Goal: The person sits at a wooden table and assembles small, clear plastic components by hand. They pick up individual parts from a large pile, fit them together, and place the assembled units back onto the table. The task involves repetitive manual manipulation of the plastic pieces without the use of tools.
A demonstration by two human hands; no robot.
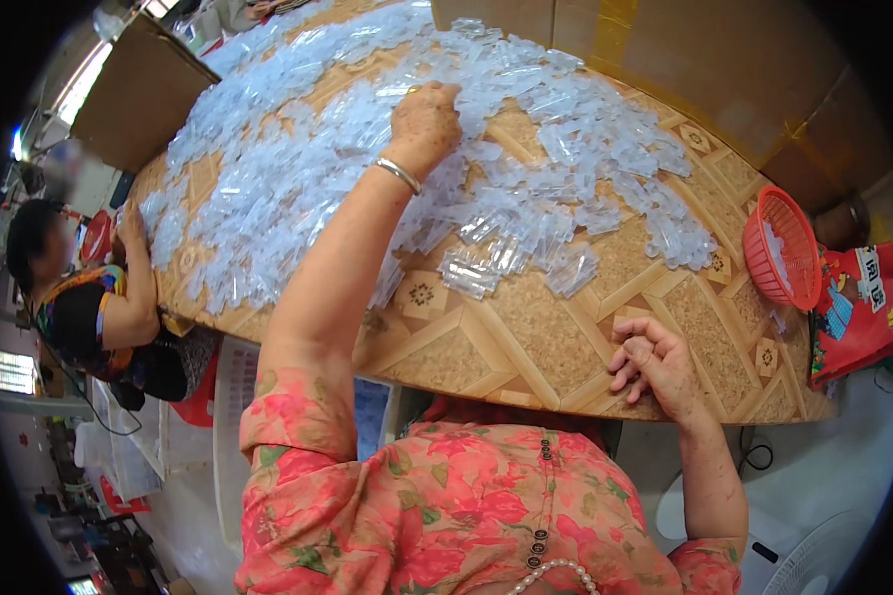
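Clear plastic pieces point(298, 198), thin, flat and bluish, lie in a wide loose heap over the table. My left hand point(427, 124), with a silver bangle at the wrist, reaches far into the heap. Its fingers are curled down and closed; whatever they pinch is hidden beneath the hand. Near the table's front edge, my right hand point(660, 367) rests with its fingers loosely bent and apart, nothing in them. A few shiny rectangular pieces point(471, 273) lie at the near side of the heap, between my two hands.
The table point(536, 347) has a wood-and-cork pattern and a curved edge. At the right stand a red plastic basket point(779, 248) and a red printed bag point(853, 307). Cardboard boxes point(695, 69) border the far side. Another person point(99, 297) sits at the left. A fan point(824, 560) is at lower right.
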